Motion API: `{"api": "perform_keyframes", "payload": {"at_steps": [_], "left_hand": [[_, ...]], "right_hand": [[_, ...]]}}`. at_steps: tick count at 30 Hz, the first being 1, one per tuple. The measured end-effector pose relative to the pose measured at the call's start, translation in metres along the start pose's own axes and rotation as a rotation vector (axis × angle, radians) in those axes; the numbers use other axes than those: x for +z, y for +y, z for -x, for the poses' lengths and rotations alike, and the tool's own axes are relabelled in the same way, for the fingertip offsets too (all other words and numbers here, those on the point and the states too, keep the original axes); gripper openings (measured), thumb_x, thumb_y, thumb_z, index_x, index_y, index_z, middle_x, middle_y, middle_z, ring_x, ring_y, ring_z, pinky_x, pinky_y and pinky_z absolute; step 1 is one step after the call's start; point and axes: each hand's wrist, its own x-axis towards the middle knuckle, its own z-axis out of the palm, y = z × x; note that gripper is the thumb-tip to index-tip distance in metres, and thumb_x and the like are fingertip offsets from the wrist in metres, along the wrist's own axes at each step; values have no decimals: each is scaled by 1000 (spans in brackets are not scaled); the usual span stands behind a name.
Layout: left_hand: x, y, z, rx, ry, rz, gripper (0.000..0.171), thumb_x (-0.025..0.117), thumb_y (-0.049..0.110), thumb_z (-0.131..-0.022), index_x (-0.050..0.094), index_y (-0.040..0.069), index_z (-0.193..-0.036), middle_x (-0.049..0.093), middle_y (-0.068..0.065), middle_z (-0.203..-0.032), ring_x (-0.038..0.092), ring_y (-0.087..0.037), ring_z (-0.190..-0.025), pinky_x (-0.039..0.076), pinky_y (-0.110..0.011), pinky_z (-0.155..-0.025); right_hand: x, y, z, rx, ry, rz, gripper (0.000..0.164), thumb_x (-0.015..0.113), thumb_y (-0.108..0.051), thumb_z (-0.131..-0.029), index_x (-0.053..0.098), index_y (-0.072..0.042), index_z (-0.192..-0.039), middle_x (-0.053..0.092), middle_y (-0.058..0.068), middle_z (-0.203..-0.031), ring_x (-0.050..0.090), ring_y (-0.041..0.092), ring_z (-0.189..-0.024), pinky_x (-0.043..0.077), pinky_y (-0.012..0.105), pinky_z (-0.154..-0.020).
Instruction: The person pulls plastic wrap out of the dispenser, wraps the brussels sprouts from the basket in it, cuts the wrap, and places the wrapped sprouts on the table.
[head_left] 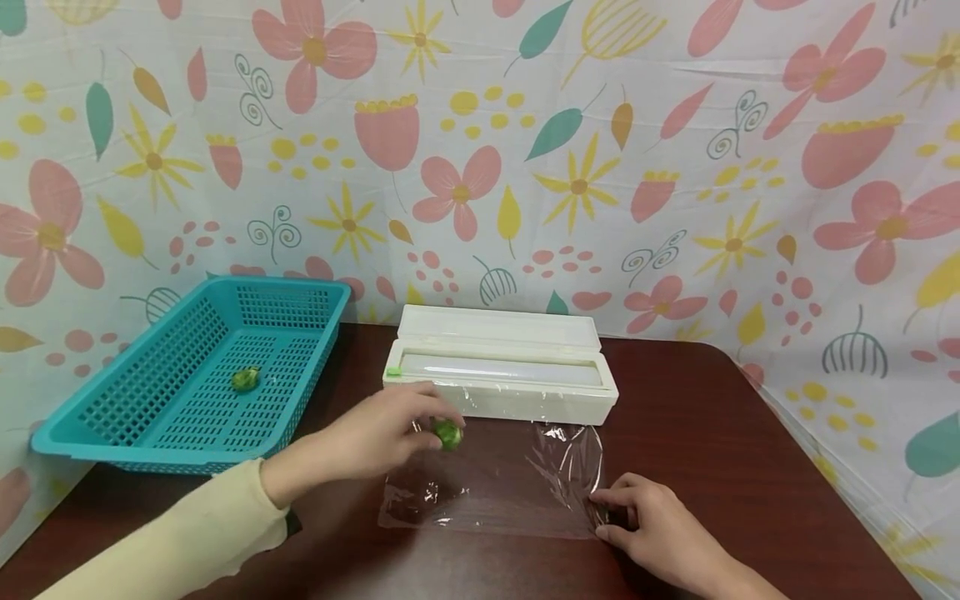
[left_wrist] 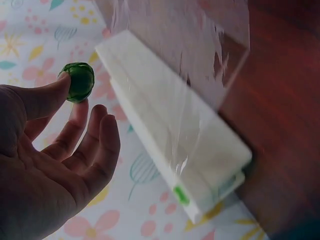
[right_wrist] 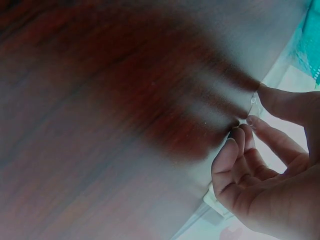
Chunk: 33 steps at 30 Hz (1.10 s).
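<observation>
In the head view my left hand (head_left: pixel 390 429) pinches a Brussels sprout (head_left: pixel 448 434) between thumb and fingertips, above a sheet of plastic wrap (head_left: pixel 495 492). The left wrist view shows the green sprout (left_wrist: pixel 80 81) at the thumb tip, the other fingers loosely bent. At the sheet's near right corner, my right hand (head_left: pixel 660 529) holds the wrap's edge between thumb and fingers. The clear film runs out from a white wrap dispenser box (head_left: pixel 540 407), whose lid stands raised. In the right wrist view the film between the right hand's (right_wrist: pixel 270 170) fingertips is hard to see.
On the left stands a teal plastic basket (head_left: pixel 202 457) with another Brussels sprout (head_left: pixel 245 379) inside. A green slider (head_left: pixel 393 372) sits at the dispenser's left end. Behind the dark wooden table (head_left: pixel 720 450) hangs a flower-patterned cloth (head_left: pixel 480 150).
</observation>
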Motion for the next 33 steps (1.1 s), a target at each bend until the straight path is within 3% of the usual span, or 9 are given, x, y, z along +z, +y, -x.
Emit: {"api": "perform_keyframes", "payload": {"at_steps": [6, 16, 24, 33], "left_hand": [[24, 3, -5, 25, -29, 14, 28, 80, 0, -91, 79, 16, -114, 66, 9, -103, 63, -8, -95, 54, -29, -86], [57, 7, -8, -28, -114, 54, 27, 79, 6, -94, 80, 21, -117, 62, 16, -101, 63, -3, -93, 52, -21, -82], [72, 9, -13, -36, -176, 28, 26, 79, 9, -94, 80, 24, -116, 60, 17, -99, 60, 0, -94, 51, -20, -79], [77, 10, -18, -39, -207, -8, 28, 80, 9, -93, 81, 25, -115, 60, 15, -96, 58, -1, -89, 50, -21, -75]], "right_hand": [[1, 1, -1, 1, -2, -2, 33, 89, -13, -85, 80, -6, -116, 59, -15, -92, 46, 1, -66, 44, 24, -59], [1, 1, -2, -14, 10, 1, 32, 89, -12, -84, 81, -8, -114, 61, -14, -93, 46, 1, -66, 43, 24, -58], [1, 0, -1, -8, 6, 0, 32, 89, -11, -84, 81, -7, -114, 60, -14, -93, 46, 1, -66, 43, 24, -59], [1, -1, 0, -22, 21, -2, 32, 89, -10, -84, 81, -7, -114, 60, -14, -93, 46, 1, -68, 43, 24, -60]]}}
